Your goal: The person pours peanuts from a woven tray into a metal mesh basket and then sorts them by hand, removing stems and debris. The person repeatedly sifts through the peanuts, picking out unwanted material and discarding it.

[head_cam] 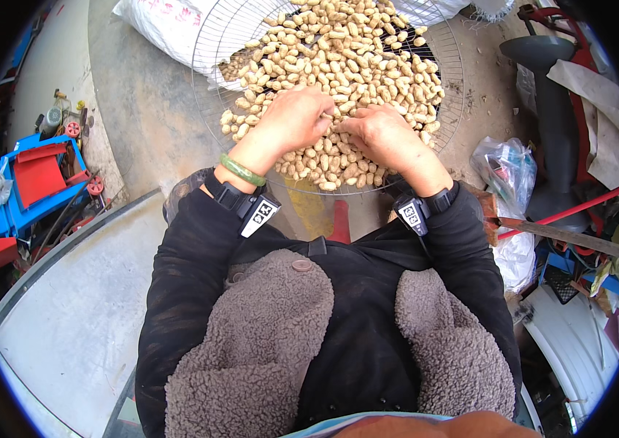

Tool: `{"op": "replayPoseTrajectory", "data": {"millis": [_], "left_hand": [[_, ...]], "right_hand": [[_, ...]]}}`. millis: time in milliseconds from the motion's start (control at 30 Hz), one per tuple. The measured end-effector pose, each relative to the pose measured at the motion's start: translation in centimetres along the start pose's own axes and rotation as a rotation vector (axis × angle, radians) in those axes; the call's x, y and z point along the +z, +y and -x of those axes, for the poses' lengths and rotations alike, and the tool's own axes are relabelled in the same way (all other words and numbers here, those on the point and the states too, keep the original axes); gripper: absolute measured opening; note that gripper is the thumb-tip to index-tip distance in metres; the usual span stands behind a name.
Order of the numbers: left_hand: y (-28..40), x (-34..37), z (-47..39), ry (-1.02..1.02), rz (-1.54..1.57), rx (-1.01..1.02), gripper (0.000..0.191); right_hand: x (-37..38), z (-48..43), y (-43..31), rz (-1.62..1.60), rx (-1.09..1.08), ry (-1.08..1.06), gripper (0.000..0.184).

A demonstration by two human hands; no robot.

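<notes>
Many unshelled peanuts (337, 65) lie heaped on a round wire-mesh basket (216, 49) before me. My left hand (299, 116), with a green bangle (242, 170) at its wrist, rests over the near middle of the heap. Its thumb and fingers are bent together at the peanuts. My right hand (380, 131) is just to the right, palm down, its curled fingertips close to those of my left hand. Whether either hand pinches a peanut is hidden by the fingers.
A white woven sack (161, 33) bearing writing lies behind the basket's left side. Blue and red machinery (36, 175) stands at left, beyond a pale metal panel (85, 306). At right are a dark grey machine part (547, 109), a clear plastic bag (504, 169) and a red rod (572, 211).
</notes>
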State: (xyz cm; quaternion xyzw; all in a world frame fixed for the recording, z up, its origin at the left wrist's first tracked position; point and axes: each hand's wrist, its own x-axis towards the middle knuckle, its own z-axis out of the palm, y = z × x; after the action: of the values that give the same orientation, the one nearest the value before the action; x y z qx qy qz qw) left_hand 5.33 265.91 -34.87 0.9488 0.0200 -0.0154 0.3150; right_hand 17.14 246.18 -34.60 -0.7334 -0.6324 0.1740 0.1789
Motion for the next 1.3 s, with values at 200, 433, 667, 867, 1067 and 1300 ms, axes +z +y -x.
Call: {"op": "replayPoseTrajectory", "data": {"millis": [200,433,667,867,1067,1300], "left_hand": [[-0.1,-0.5,0.8,-0.101,-0.006,0.08,0.032],[-1.2,-1.3,0.7,-0.149,-0.022,-0.068,0.029],[-1.7,-2.1,0.6,0.0,-0.137,-0.146,0.016],[-2.2,-1.9,0.7,0.103,-0.214,-0.158,0.028],[-1.4,-1.2,2.5,-0.066,-0.238,-0.092,0.073],[-3.7,-1.7,3.2,0.065,-0.368,-0.134,0.044]], "right_hand": [[-0.9,-0.4,1.2,0.034,0.178,0.284,0.019],[-1.3,-0.3,2.0,-0.145,0.224,0.237,0.022],[-0.1,-0.4,0.3,-0.148,-0.008,0.057,0.014],[0.8,-0.7,-1.4,-0.163,-0.1,-0.011,0.044],[0.8,-2.1,0.7,0.179,0.058,0.132,0.034],[-0.4,-1.3,3.9,0.315,0.214,0.327,0.027]]}}
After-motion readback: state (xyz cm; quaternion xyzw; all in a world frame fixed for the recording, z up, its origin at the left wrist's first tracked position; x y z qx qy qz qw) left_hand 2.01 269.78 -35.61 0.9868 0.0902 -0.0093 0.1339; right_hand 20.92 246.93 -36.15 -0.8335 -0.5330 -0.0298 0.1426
